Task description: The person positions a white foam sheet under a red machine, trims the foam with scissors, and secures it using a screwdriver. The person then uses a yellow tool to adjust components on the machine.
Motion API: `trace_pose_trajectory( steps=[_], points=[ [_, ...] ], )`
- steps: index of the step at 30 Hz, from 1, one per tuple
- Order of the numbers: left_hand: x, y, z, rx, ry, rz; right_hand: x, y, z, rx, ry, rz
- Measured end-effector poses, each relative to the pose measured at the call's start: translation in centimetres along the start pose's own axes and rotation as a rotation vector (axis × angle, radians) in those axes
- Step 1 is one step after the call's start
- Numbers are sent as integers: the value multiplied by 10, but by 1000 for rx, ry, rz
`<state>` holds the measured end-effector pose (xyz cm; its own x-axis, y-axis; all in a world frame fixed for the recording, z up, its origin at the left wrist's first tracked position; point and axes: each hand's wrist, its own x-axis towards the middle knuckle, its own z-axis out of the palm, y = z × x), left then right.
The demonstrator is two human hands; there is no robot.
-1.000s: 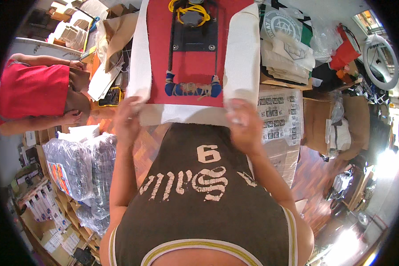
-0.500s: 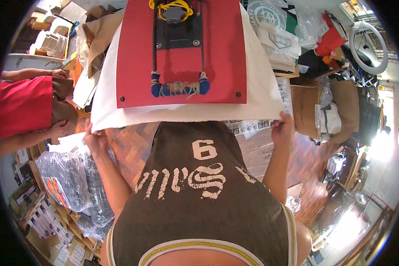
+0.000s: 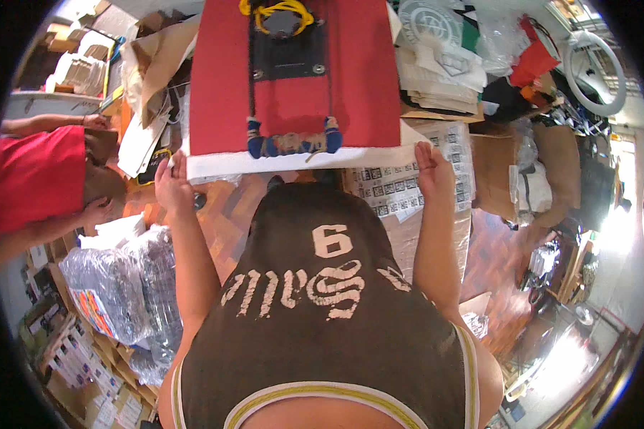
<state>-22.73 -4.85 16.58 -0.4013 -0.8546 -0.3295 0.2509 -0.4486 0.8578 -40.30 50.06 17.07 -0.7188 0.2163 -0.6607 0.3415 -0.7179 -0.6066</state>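
A pale cloth (image 3: 286, 163) hangs beneath a flat red panel (image 3: 222, 86), its near edge showing as a narrow strip. My left hand (image 3: 175, 187) pinches the left end of that strip. At the right end, my right hand (image 3: 435, 171) has its fingers closed on the cloth's corner. On the panel sits a black plate (image 3: 290, 57) with dark cords running down to a bar wrapped in blue (image 3: 293, 145). Looped yellow cord (image 3: 304, 20) lies at the top of the plate. The panel hides most of the cloth.
To the left stands another person in a red top (image 3: 39, 175). Plastic-wrapped bundles (image 3: 111, 289) are stacked near my left forearm. A wrapped, printed package (image 3: 393, 186) lies beyond my right wrist, with an open cardboard box (image 3: 494, 175) farther right. Stacked pale fabric (image 3: 440, 89) is at the back.
Both hands have moved inward and away from me with the cloth. Its wide spread at the panel's sides has shrunk to a narrow strip, uncovering the package and stacked goods.
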Motion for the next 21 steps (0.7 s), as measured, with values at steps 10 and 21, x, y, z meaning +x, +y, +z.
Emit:
trace_pose_trajectory(
  steps=[10,21],
  points=[
    [-66,46,41,1117,-690,584,-59,-12,45,-1141,-627,-404],
    [-65,89,36,1202,-779,569,-97,-43,64,-1591,-719,-772]
  ],
)
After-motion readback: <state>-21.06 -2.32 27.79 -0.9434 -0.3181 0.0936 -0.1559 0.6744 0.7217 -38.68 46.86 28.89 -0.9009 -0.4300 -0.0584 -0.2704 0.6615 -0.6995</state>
